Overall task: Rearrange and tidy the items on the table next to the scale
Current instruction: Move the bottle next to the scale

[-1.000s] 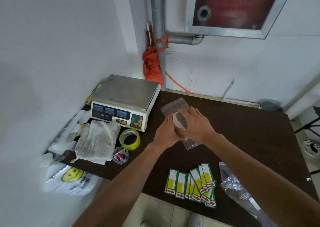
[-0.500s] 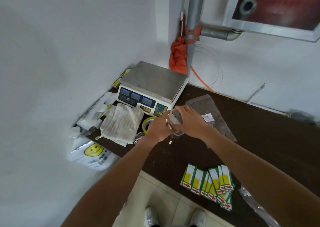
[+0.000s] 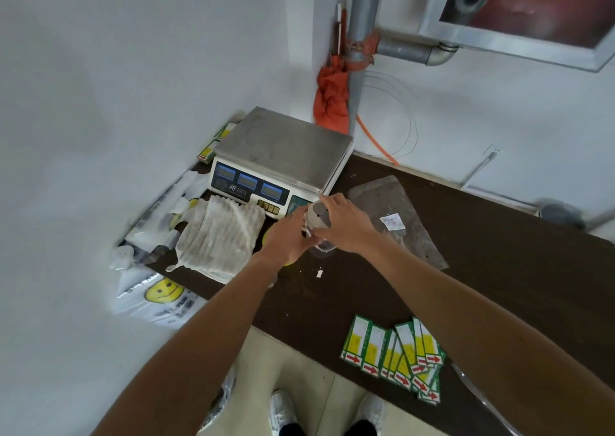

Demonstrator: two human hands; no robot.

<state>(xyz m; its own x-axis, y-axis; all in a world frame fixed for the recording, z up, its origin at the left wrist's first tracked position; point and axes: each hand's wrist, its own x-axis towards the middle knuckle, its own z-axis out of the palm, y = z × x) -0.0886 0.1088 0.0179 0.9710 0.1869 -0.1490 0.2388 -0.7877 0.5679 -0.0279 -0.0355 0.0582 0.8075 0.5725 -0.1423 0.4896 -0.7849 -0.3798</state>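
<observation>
Roll [image 3: 317, 217] shifted to scale [image 3: 283, 146] corner; gripped by left hand [image 3: 288, 240], right hand [image 3: 347, 227] fingers [image 3: 333, 202].

Soft, even light fills the corner; white walls [image 3: 133, 69] look washed out, the table [image 3: 499, 269] edge bows under wide-angle distortion, and the left margin blurs.

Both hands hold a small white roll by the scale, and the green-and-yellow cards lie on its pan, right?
No: the head view shows the green-and-yellow cards fanned on the dark table, near its front edge, not on the scale. The left hand and right hand do hold the small white roll.
</observation>
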